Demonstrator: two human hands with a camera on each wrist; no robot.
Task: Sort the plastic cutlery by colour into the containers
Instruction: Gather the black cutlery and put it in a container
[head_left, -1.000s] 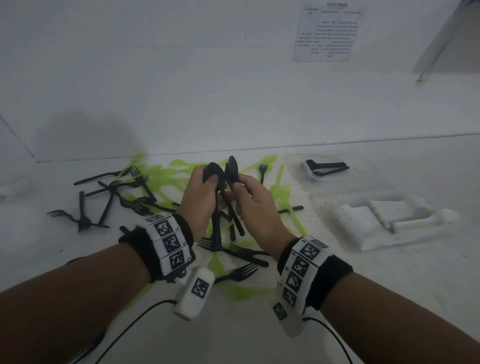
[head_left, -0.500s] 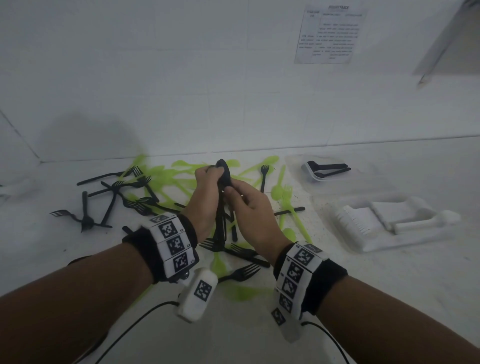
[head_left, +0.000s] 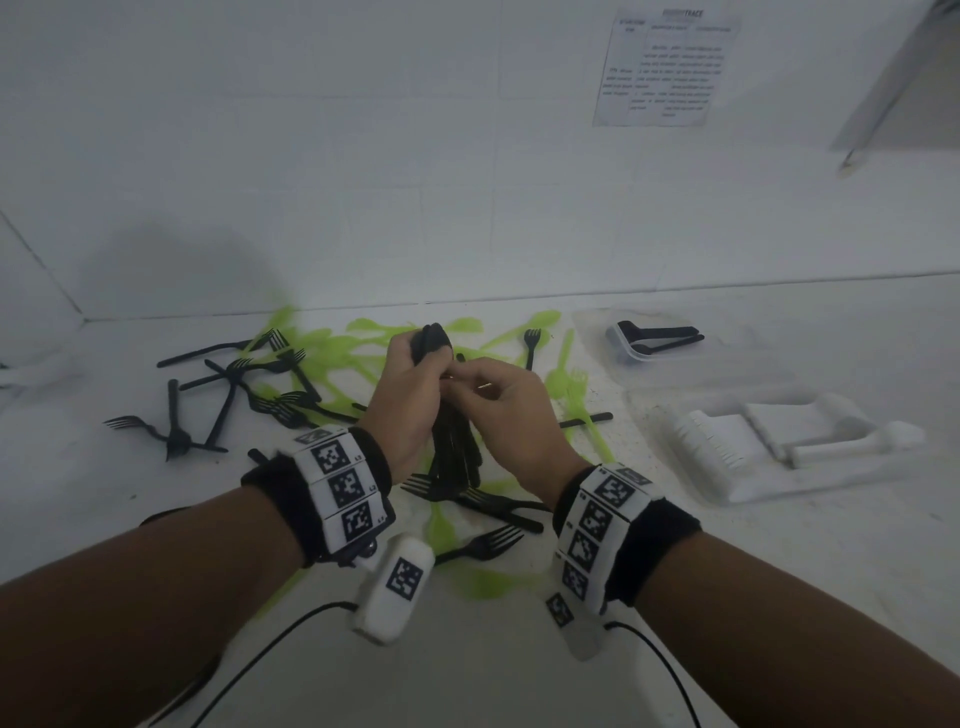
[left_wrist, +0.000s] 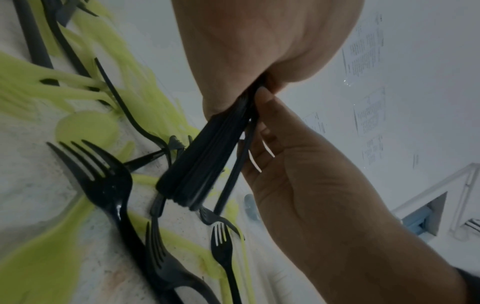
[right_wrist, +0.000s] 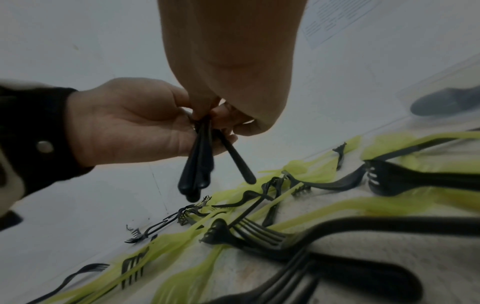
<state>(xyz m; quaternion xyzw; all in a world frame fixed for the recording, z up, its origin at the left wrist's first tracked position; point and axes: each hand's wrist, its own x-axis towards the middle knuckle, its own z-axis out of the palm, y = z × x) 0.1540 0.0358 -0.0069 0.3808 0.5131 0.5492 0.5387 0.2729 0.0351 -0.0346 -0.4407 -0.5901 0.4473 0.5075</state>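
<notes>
Left hand (head_left: 410, 395) clenched round bunch of black spoons (left_wrist: 197, 164), held upright above counter (head_left: 519, 649), bowls up. Right hand (head_left: 511, 410) pinching same bunch w/ fingertips. Below: black forks (head_left: 483, 543) & green cutlery (head_left: 332, 348) scattered. Clear tub (head_left: 597, 332) w/ black pieces at right, white tray (head_left: 737, 491) near it.

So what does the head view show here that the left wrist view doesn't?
Only the head view shows the clear container already holding black pieces, the white tray and both wristbands. Only the left wrist view shows the bundle's handle ends hanging above a black fork. Both show the left hand gripping the black cutlery bundle, the right hand on it, and green cutlery on the table.
</notes>
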